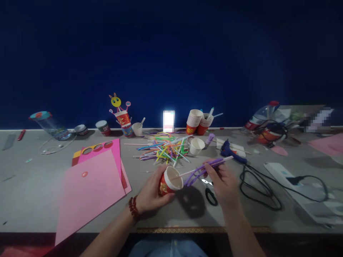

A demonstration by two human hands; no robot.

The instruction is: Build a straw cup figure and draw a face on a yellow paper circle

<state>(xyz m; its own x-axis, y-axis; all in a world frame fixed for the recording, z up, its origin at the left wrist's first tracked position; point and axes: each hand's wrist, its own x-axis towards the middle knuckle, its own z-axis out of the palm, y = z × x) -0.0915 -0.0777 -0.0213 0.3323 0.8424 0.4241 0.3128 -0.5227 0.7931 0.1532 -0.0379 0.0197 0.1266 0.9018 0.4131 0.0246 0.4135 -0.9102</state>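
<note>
A red paper cup (166, 184) is gripped by my left hand (152, 191), its white mouth tilted toward the right. My right hand (221, 178) is closed on several bent purple straws (198, 173) and a pale pink straw (187, 172). The pink straw's left end reaches into the cup's mouth. Both items are held above the grey table (112, 214). Scissors (211, 196) with black handles lie just left of my right hand, partly under the straws. Behind the cup spreads a pile of colourful straws (167, 150).
Pink sheets (88, 192) lie at the left. A decorated cup figure (122, 119) and stacked cups (195, 119) stand at the back. A blue glue gun (232, 151), black cable (257, 185) and white power strip (297, 189) are at the right.
</note>
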